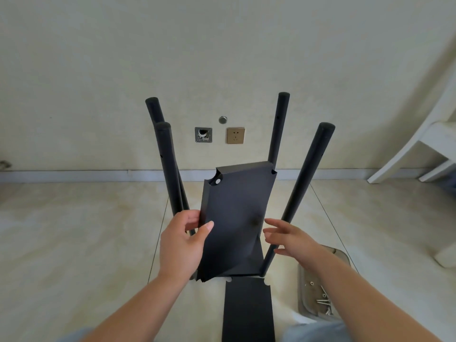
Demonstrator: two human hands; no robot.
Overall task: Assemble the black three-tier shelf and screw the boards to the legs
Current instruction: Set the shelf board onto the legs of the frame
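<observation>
Head view: board held among four legs

Four black legs [306, 191] stand upright on the floor [86, 230]. Tilted black board [234, 218] sits between them. Left hand [182, 243] grips its left edge; right hand [288, 238] hovers beside, fingers [274, 222] spread, holding nothing. Tray [345, 257] holds screws [324, 301].

No text, label, brand, number or sign can be read anywhere in the view.
</observation>
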